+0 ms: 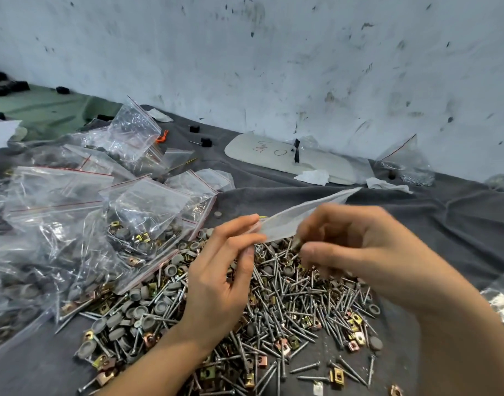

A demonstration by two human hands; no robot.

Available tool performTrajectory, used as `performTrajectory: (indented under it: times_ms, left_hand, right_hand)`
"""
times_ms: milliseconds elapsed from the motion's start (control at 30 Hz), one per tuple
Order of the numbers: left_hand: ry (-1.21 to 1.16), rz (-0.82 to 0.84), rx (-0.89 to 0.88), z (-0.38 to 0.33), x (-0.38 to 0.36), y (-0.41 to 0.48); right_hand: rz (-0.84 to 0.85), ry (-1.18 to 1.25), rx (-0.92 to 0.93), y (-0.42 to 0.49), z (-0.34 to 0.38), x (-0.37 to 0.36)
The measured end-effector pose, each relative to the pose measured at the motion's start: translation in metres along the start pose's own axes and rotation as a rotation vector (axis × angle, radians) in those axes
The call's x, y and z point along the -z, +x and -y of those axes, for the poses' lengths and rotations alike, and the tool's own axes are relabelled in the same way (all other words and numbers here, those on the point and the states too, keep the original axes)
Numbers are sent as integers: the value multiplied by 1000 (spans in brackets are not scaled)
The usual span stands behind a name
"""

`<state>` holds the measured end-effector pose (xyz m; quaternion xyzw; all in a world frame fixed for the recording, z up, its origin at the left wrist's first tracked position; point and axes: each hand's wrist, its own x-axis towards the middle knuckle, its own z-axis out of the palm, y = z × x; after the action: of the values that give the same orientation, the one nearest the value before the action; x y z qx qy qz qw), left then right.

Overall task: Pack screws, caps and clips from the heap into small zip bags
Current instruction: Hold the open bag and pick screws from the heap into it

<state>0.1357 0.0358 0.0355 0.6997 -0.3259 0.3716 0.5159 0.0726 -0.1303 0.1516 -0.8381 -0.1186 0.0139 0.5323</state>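
Up top, the left hand (219,278) pinches the mouth of the zip bag (302,217), while the right hand (356,247) pinches a small metal piece (296,244) against it. The heap (273,310) sits at six o'clock, with filled bags (102,224) at nine.

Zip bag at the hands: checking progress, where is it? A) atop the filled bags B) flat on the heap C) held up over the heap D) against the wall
C: the left hand pinches the bag above the heap; the right hand holds a small part at it.

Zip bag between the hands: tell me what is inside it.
The zip bag looks flat and empty where its plastic shows, though blurred. The left hand pinches one end and the right hand covers part, hiding anything there.
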Motion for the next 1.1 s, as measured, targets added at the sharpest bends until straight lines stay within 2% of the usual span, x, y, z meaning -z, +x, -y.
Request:
performTrajectory:
  times_ms: [33, 67, 167, 233, 300, 467, 533, 600, 667, 767, 867, 1000, 1100]
  left_hand:
    - [-1, 1, -5, 0, 0, 0]
    - [-5, -1, -12, 0, 0, 1]
    - [-31, 7, -27, 1, -2, -1]
    - [-48, 22, -24, 2, -2, -2]
    - [-50, 26, -18, 3, -2, -2]
    - [-44, -5, 5, 1, -1, 0]
    - [-41, -4, 1, 0, -1, 0]
    - [-41, 0, -1, 0, -1, 0]
    - [-39, 6, -5, 0, -2, 0]
    - [-34, 3, 1, 1, -1, -1]
    - [-40, -16, 17, 0, 0, -1]
    - [-35, -11, 14, 0, 0, -1]
    - [-43, -11, 13, 0, 0, -1]
  right_hand:
    - [-58, 35, 61, -2, 5, -1]
    - [-158, -32, 100, -1, 5, -2]
    - [-445, -533, 56, 9, -3, -6]
    - [-513, -673, 30, 13, -7, -7]
    - [-533, -662, 67, 13, -10, -6]
    - [-645, -393, 219, 7, -10, 4]
    - [-740, -323, 189, 8, -16, 11]
    - [-816, -305, 78, 13, -28, 16]
    - [-813, -253, -71, 18, -40, 18]
    - [-806, 15, -160, 18, -54, 26]
    - [-764, -138, -308, 15, -70, 38]
    - [-382, -325, -486, 20, -79, 28]
    - [-296, -507, -507, 32, -80, 9]
